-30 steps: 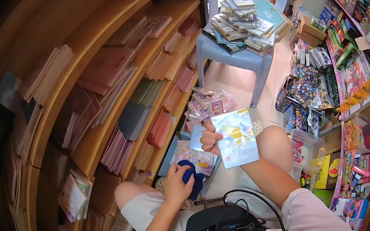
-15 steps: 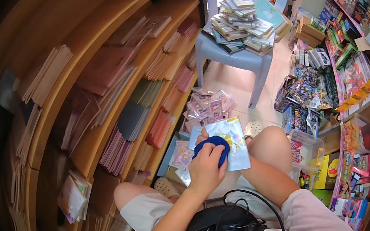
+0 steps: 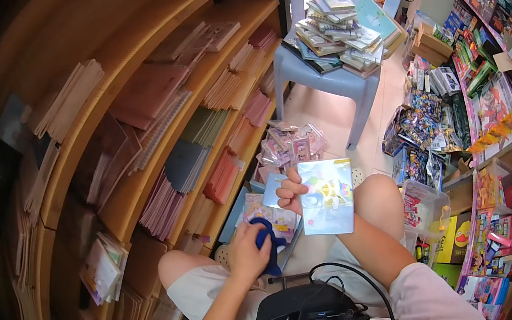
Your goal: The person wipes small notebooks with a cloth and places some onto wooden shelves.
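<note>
My left hand (image 3: 250, 253) is closed round a dark blue cloth (image 3: 269, 251), which hangs down beside my lap. To the right of it, my right hand (image 3: 291, 192) grips a notebook (image 3: 329, 205) with a shiny pale blue cover and a coloured cartoon print. Only its fingers show at the notebook's left edge; the palm is hidden behind. Cloth and notebook are apart. Below the hands lie small picture packets (image 3: 255, 208) in and around a light blue box (image 3: 235, 211).
A blue plastic chair (image 3: 353, 94) bears a pile of notebooks (image 3: 335, 27). Wooden shelves (image 3: 205, 47) full of paper goods stand to the left. Clear-wrapped pink packets (image 3: 299, 146) lie on the floor. Toy racks and a plastic tub (image 3: 423, 200) are at the right.
My left hand has drawn the cloth off the notebook's cover, leftward and down towards my lap. The notebook has shifted slightly right and its front now shows in full.
</note>
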{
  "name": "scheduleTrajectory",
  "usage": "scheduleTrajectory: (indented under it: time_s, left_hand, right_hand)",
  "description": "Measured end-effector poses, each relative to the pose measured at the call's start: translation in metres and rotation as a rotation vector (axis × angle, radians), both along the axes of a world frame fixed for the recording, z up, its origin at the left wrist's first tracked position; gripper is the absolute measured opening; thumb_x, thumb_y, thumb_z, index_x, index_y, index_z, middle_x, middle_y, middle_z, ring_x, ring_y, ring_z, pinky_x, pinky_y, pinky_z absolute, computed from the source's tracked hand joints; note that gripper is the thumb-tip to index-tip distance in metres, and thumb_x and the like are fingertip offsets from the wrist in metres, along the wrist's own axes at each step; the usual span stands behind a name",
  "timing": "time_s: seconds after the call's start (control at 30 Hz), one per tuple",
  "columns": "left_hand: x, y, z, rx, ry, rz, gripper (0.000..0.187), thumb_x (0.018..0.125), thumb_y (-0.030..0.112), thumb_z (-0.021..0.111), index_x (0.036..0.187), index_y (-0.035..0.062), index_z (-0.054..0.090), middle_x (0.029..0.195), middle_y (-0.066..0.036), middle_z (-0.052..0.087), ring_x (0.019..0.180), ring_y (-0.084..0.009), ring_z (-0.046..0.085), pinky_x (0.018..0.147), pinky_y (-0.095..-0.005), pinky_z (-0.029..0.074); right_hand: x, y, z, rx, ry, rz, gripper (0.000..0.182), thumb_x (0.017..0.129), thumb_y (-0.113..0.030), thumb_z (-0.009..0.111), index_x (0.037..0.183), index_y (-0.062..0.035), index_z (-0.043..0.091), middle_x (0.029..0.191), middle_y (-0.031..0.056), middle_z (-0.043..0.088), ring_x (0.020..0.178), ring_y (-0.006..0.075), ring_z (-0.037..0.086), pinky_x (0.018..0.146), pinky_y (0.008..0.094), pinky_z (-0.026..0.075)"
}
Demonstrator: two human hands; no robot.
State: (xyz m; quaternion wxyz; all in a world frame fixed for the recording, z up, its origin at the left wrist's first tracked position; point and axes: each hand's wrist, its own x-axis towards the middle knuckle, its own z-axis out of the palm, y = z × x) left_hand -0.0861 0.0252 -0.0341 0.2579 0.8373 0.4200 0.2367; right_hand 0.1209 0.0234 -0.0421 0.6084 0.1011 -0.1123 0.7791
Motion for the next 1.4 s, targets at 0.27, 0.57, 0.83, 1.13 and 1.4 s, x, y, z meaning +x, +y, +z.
scheduleTrajectory:
  time_s: [0.27, 0.57, 0.83, 1.13, 1.4]
  left_hand:
    - [0.075, -0.008, 0.095, 0.285, -0.238, -0.177, 0.029, 0.069, 0.012, 0.072, 0.096, 0.0080, 0.062, 0.089, -0.011, 0.055, 0.074, -0.0283, 0.059, 0.062, -0.0350, 0.049]
    - [0.109, 0.016, 0.047, 0.193, -0.200, -0.012, 0.019, 0.075, 0.014, 0.066, 0.092, 0.0088, 0.060, 0.090, -0.011, 0.053, 0.077, -0.0321, 0.058, 0.063, -0.0403, 0.047]
    - [0.091, 0.038, 0.037, 0.308, -0.084, 0.082, 0.022, 0.075, 0.014, 0.066, 0.095, 0.0083, 0.057, 0.092, -0.010, 0.051, 0.082, -0.0304, 0.058, 0.065, -0.0396, 0.047]
    - [0.021, 0.083, -0.005, 0.183, 0.123, 0.329, 0.023, 0.078, 0.018, 0.065, 0.097, 0.0091, 0.057, 0.096, -0.012, 0.053, 0.087, -0.0353, 0.057, 0.070, -0.0437, 0.047]
    - [0.075, 0.008, 0.034, -0.091, -0.416, -0.010, 0.046, 0.070, 0.018, 0.074, 0.108, 0.0026, 0.052, 0.095, -0.014, 0.053, 0.089, -0.0287, 0.054, 0.082, -0.0340, 0.043]
  right_hand:
    - [-0.044, -0.013, 0.023, -0.320, -0.158, -0.386, 0.029, 0.091, -0.031, 0.050, 0.107, -0.0076, 0.050, 0.104, 0.0078, 0.054, 0.100, 0.0195, 0.052, 0.084, 0.0310, 0.046]
    - [-0.053, -0.018, -0.012, -0.448, -0.647, -0.525, 0.033, 0.095, -0.023, 0.041, 0.126, -0.0102, 0.039, 0.123, 0.0069, 0.045, 0.113, 0.0187, 0.046, 0.095, 0.0317, 0.039]
    - [-0.047, -0.015, -0.009, -0.614, -0.495, -0.319, 0.038, 0.098, -0.019, 0.035, 0.135, -0.0110, 0.032, 0.130, 0.0068, 0.039, 0.117, 0.0189, 0.043, 0.098, 0.0327, 0.036]
    - [-0.017, 0.008, -0.076, 0.029, 0.215, 0.428, 0.039, 0.091, -0.038, 0.044, 0.098, 0.0003, 0.049, 0.072, 0.0054, 0.045, 0.061, 0.0161, 0.043, 0.054, 0.0284, 0.038]
    - [-0.030, 0.018, -0.107, -0.093, 0.083, 0.084, 0.034, 0.090, -0.037, 0.046, 0.107, -0.0082, 0.052, 0.089, 0.0063, 0.050, 0.079, 0.0192, 0.051, 0.072, 0.0326, 0.045]
